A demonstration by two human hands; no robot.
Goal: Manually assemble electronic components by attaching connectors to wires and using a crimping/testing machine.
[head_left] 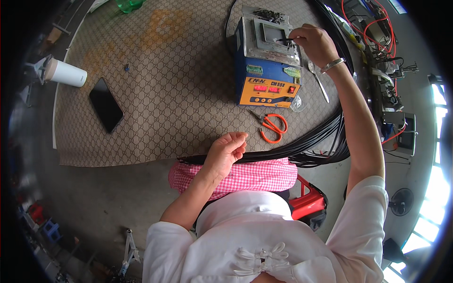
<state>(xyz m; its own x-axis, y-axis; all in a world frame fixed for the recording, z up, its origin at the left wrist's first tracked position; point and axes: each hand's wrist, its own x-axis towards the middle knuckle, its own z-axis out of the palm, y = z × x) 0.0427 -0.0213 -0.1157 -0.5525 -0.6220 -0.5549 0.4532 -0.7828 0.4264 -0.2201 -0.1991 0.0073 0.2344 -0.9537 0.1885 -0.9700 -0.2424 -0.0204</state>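
My right hand (pixel 315 41) reaches over the top of a blue and orange solder pot (pixel 268 78) with lit red displays. Its fingers are pinched on a thin black piece (pixel 285 40), whose tip is over the square metal well (pixel 272 33); its exact kind is too small to tell. Dark scraps (pixel 269 15) lie along the pot's far edge. Near the table's front edge, my left hand (pixel 227 150) is closed, thumb against forefinger; whatever it holds, if anything, is not visible. Orange-handled scissors or snips (pixel 272 126) lie between that hand and the pot.
A bundle of black cables (pixel 325 139) curves along the table's front and right edges. A metal spoon (pixel 319 82) lies right of the pot. On the patterned tabletop (pixel 179 94), a black phone (pixel 106 104) and a white tumbler (pixel 66 73) are at the left.
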